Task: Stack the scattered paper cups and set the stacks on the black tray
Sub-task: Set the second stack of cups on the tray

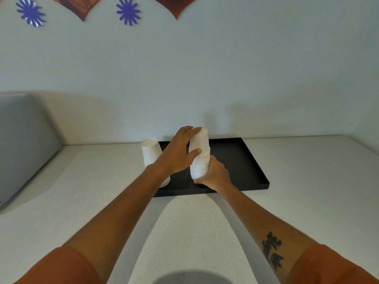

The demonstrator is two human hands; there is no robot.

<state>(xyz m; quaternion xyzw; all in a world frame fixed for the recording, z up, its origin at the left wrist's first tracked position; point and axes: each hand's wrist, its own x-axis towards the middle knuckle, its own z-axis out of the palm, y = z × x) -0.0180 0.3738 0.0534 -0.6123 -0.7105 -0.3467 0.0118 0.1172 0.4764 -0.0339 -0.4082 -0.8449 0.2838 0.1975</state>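
plain cup stack (200,158), both hands gripping

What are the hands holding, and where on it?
Both hold one stack of upside-down paper cups on the black tray: left hand around its upper part, right hand at its base.

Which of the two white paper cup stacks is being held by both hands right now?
The right-hand stack of upturned white paper cups on the black tray: left hand up top, right hand at its base. The left stack stands untouched.
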